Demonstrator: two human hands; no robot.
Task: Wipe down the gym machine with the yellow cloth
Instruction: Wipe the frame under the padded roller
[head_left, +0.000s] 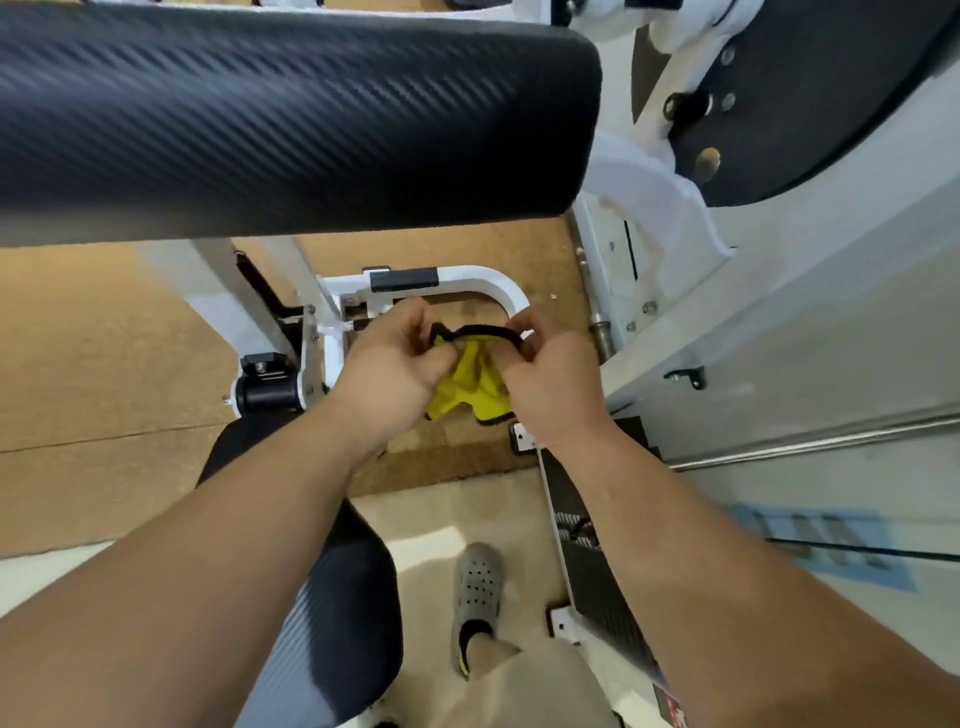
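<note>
Yellow cloth (470, 387) is held in the air between the two hands, near the middle of the view and above the brown floor (104, 364), with no part of it laid on the gym machine. Its black-bound edge (475, 330) is pinched at one end by the curled fingers of the left hand (395, 364) and at the other by those of the right hand (553, 379), so that the edge runs left to right while the rest hangs bunched on the near side. The white frame tube (467, 275) lies just beyond the grip on the far side, and its top bar runs the same way as the stretched edge. The black pad (291, 114) is set farther off and higher, its long axis also left to right, and most of its length extends to the left. The left hand is therefore judged the nearer to the bulk of the pad, while both hands are about equally near the tube.
</note>
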